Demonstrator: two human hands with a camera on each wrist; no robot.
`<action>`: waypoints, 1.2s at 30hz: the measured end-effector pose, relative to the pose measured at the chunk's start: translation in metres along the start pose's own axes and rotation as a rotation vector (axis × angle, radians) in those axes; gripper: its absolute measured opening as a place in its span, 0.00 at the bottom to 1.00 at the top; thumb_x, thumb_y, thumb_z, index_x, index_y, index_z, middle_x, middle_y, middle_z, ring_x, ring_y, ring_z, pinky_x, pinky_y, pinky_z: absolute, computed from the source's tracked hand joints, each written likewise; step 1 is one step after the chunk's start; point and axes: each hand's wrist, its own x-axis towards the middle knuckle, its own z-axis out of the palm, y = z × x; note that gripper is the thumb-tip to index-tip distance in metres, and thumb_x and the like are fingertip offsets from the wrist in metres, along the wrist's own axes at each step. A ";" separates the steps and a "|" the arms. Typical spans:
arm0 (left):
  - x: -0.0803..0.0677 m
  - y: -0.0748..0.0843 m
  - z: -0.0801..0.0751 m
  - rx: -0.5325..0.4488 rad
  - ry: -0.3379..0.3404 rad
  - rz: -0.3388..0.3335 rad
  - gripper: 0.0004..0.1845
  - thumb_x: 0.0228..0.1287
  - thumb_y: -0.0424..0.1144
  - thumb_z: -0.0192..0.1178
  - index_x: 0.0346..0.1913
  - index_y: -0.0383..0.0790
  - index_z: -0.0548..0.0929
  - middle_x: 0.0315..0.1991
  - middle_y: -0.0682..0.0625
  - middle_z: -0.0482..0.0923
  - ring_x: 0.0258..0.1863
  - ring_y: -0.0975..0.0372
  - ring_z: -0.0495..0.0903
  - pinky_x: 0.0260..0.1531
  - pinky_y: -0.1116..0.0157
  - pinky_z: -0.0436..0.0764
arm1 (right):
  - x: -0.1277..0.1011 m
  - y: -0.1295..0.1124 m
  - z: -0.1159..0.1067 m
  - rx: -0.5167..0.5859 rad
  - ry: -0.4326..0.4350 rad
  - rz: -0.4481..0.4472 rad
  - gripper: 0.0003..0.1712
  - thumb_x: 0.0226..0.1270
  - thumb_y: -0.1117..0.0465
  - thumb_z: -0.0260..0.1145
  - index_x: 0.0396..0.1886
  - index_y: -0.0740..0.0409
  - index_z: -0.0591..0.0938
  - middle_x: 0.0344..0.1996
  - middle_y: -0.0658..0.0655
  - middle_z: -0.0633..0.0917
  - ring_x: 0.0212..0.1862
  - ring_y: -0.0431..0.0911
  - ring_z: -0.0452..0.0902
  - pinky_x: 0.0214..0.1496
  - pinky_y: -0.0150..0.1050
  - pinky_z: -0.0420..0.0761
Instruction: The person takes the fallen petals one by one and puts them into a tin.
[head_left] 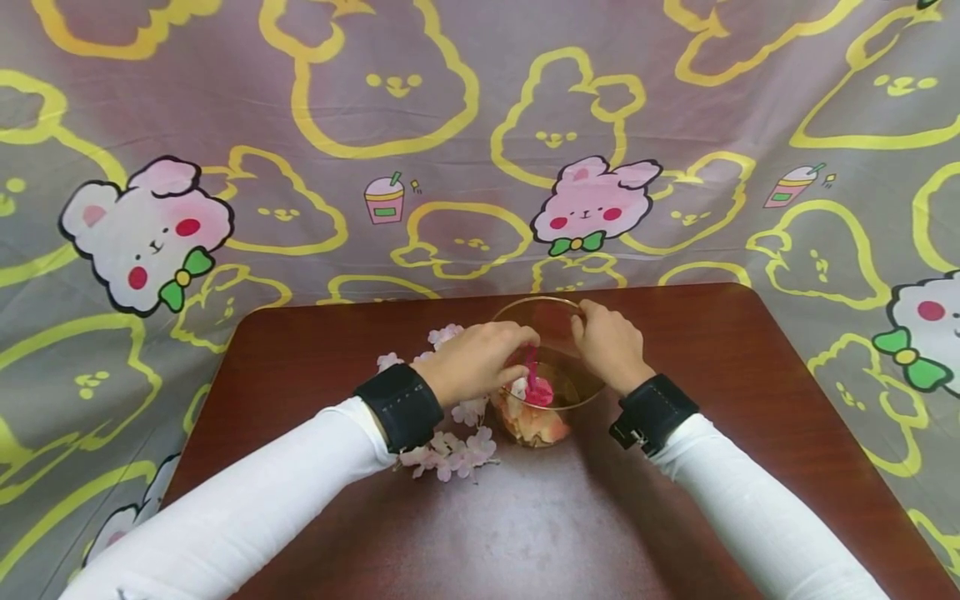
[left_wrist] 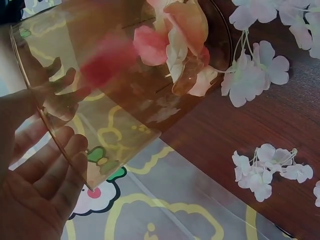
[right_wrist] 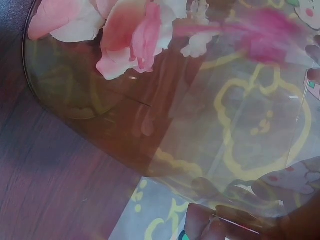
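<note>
On container rim (head_left: 562,407), right grip (head_left: 611,342)

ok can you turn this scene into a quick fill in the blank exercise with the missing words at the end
The right hand holds the see-through container by its top edge, the ____. In the head view, the pale pink blossoms on the table lie mostly to the ____ of the see-through container. The person's sleeves are coloured ____. The wristbands are coloured ____.

Missing words: rim; left; white; black.
</note>
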 end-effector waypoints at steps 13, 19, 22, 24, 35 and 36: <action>-0.005 -0.002 -0.008 -0.049 0.078 -0.014 0.20 0.66 0.39 0.68 0.58 0.40 0.80 0.52 0.47 0.84 0.51 0.57 0.83 0.56 0.60 0.83 | -0.001 0.002 0.001 0.007 0.009 -0.001 0.12 0.77 0.55 0.55 0.35 0.57 0.77 0.20 0.55 0.73 0.26 0.53 0.74 0.24 0.42 0.64; -0.011 -0.009 -0.014 -0.041 0.109 -0.033 0.18 0.68 0.41 0.66 0.58 0.41 0.81 0.54 0.47 0.85 0.53 0.57 0.83 0.55 0.58 0.82 | -0.001 0.002 0.001 0.009 0.012 -0.008 0.12 0.77 0.55 0.55 0.36 0.57 0.77 0.20 0.55 0.72 0.26 0.52 0.74 0.24 0.42 0.64; -0.017 -0.014 -0.015 -0.046 0.117 -0.055 0.19 0.68 0.40 0.66 0.59 0.41 0.80 0.53 0.47 0.85 0.54 0.57 0.83 0.56 0.57 0.82 | -0.001 0.001 0.001 0.007 0.009 -0.009 0.13 0.78 0.54 0.54 0.35 0.56 0.77 0.20 0.55 0.72 0.26 0.52 0.74 0.24 0.42 0.65; -0.021 -0.018 -0.014 -0.046 0.128 -0.068 0.19 0.67 0.40 0.67 0.58 0.40 0.81 0.53 0.47 0.85 0.54 0.57 0.83 0.56 0.57 0.82 | -0.001 0.001 0.001 0.004 0.006 -0.009 0.13 0.78 0.54 0.54 0.37 0.57 0.77 0.21 0.55 0.73 0.27 0.53 0.75 0.24 0.42 0.65; -0.044 -0.051 -0.009 -0.067 0.183 -0.174 0.16 0.69 0.40 0.64 0.57 0.39 0.82 0.53 0.45 0.85 0.54 0.54 0.84 0.56 0.53 0.82 | 0.000 0.000 0.001 0.008 0.005 -0.010 0.12 0.78 0.54 0.55 0.38 0.57 0.78 0.21 0.55 0.73 0.26 0.53 0.75 0.24 0.42 0.65; -0.047 -0.054 -0.008 -0.071 0.184 -0.183 0.16 0.69 0.40 0.64 0.57 0.39 0.82 0.53 0.45 0.85 0.54 0.53 0.84 0.56 0.52 0.82 | 0.000 -0.001 0.001 0.007 0.007 -0.010 0.12 0.78 0.54 0.55 0.37 0.57 0.78 0.21 0.55 0.73 0.27 0.53 0.75 0.24 0.42 0.65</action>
